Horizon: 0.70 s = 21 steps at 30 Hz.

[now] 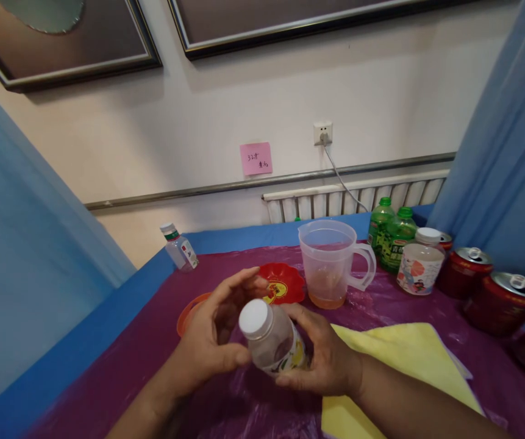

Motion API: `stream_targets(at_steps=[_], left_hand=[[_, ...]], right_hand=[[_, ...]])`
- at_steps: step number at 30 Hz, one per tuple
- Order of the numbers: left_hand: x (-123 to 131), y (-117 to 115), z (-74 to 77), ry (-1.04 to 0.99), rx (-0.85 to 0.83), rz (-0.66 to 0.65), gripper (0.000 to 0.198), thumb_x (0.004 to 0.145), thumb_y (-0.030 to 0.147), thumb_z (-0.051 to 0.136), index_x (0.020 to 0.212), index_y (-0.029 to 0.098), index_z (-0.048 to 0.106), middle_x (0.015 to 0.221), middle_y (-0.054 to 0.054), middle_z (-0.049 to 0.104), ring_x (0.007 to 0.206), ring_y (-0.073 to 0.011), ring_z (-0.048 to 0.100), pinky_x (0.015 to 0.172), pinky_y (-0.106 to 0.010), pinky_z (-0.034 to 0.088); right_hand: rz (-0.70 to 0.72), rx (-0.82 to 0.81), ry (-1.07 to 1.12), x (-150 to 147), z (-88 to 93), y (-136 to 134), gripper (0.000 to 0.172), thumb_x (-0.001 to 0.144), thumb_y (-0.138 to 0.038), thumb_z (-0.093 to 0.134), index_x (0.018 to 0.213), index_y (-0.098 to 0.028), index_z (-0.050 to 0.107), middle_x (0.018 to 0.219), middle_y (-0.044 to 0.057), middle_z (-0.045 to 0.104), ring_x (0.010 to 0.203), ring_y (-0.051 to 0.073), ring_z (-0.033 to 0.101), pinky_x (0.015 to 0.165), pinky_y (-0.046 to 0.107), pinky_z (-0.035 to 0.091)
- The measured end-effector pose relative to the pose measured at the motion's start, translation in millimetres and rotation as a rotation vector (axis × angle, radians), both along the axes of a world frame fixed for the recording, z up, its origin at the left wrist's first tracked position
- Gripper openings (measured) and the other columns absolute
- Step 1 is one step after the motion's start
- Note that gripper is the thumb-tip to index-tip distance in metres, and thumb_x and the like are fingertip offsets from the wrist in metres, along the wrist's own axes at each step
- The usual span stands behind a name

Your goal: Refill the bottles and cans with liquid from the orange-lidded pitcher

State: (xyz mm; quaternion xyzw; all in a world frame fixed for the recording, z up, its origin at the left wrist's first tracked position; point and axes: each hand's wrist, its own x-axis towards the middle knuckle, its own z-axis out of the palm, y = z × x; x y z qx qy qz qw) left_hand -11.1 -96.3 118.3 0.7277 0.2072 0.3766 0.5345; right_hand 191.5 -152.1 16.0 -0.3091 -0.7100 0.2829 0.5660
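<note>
My right hand [324, 350] is wrapped round a clear bottle [277, 341] with a white cap and a printed label. The bottle is tilted to the left, and it looks empty apart from the label's print. My left hand [219, 326] is beside the cap, its fingers curved and apart, with nothing in them. Behind the hands lie a red scalloped plate [292, 283] with a yellow centre and an orange dish [186, 314], partly hidden by my left hand. A yellow cloth [394, 353] lies under my right forearm.
A clear jug [328, 262] with a little amber liquid stands behind the cloth. At the right are green bottles [397, 241], a white-capped jar [420, 268] and several red cans [500, 305]. A small bottle [180, 250] stands at the back left. Blue curtains [28, 201] flank the table.
</note>
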Motion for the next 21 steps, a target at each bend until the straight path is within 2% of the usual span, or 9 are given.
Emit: stream_targets(at_steps=[3,7,9,12,13,15,18,19,21], left_hand=[[1,-2,0.9,0.021,0.076,0.147,0.067,0.069,0.038,0.092,0.130,0.028,0.065,0.109,-0.007,0.073,0.102,-0.0231,0.071,0.090,-0.031,0.058],[-2,3,1.0,0.026,0.022,0.074,0.063,0.068,0.038,0.093,0.124,0.025,0.068,0.106,-0.008,0.074,0.096,-0.0223,0.071,0.083,-0.029,0.058],[-4,5,-4.9,0.021,-0.058,0.009,0.069,0.071,0.041,0.090,0.132,0.026,0.063,0.116,-0.011,0.073,0.103,-0.0252,0.071,0.085,-0.031,0.058],[-2,2,-19.4,0.082,-0.122,-0.091,0.091,0.068,0.050,0.090,0.147,0.028,0.051,0.138,-0.014,0.064,0.127,-0.0340,0.061,0.104,-0.043,0.052],[-2,0,-24.1,0.126,-0.118,-0.112,0.093,0.067,0.051,0.090,0.148,0.028,0.050,0.142,-0.014,0.061,0.132,-0.0357,0.057,0.109,-0.047,0.048],[-1,-4,-30.4,0.208,-0.100,-0.110,0.084,0.070,0.050,0.088,0.144,0.027,0.055,0.141,-0.012,0.063,0.133,-0.0360,0.056,0.112,-0.050,0.045],[-10,-1,-27.4,0.249,-0.093,0.026,0.072,0.070,0.048,0.087,0.134,0.024,0.063,0.130,-0.011,0.070,0.121,-0.0342,0.065,0.105,-0.048,0.052],[-18,6,-23.4,0.251,-0.087,0.118,0.071,0.068,0.049,0.088,0.130,0.022,0.065,0.125,-0.012,0.072,0.116,-0.0335,0.068,0.101,-0.046,0.054],[-39,31,-13.2,0.254,-0.056,0.366,0.070,0.065,0.050,0.089,0.124,0.019,0.067,0.118,-0.012,0.075,0.107,-0.0321,0.071,0.092,-0.042,0.059]], right_hand=[[-0.005,-0.013,0.001,0,-1.2,0,0.073,0.079,-0.061,0.075,0.137,-0.023,0.053,0.121,0.009,0.068,0.105,0.024,0.067,0.093,0.039,0.055],[0.049,-0.088,0.037,0,-2.2,1,0.073,0.076,-0.061,0.078,0.134,-0.024,0.056,0.119,0.007,0.069,0.102,0.024,0.067,0.089,0.037,0.055],[0.083,-0.119,0.064,0,-1.9,2,0.075,0.073,-0.060,0.081,0.134,-0.023,0.057,0.121,0.008,0.069,0.103,0.024,0.067,0.091,0.037,0.054],[0.113,-0.143,0.142,-1,-2.4,3,0.079,0.073,-0.061,0.082,0.136,-0.022,0.055,0.124,0.009,0.068,0.109,0.026,0.066,0.095,0.039,0.052],[0.114,-0.156,0.157,-1,-3.4,2,0.079,0.073,-0.061,0.082,0.136,-0.022,0.054,0.124,0.009,0.068,0.110,0.027,0.066,0.097,0.040,0.052],[0.107,-0.208,0.148,-3,-7.2,2,0.082,0.071,-0.064,0.082,0.136,-0.023,0.053,0.124,0.010,0.068,0.109,0.027,0.066,0.097,0.041,0.052],[0.080,-0.265,0.103,-4,-15.9,0,0.094,0.070,-0.073,0.078,0.143,-0.024,0.044,0.132,0.013,0.063,0.116,0.030,0.063,0.100,0.046,0.050],[0.072,-0.260,0.095,-4,-18.7,-1,0.095,0.074,-0.076,0.073,0.147,-0.024,0.041,0.136,0.014,0.060,0.121,0.031,0.060,0.102,0.047,0.048],[0.055,-0.226,0.080,-2,-23.1,-2,0.086,0.084,-0.075,0.063,0.150,-0.027,0.036,0.140,0.015,0.057,0.125,0.030,0.057,0.104,0.048,0.047]])
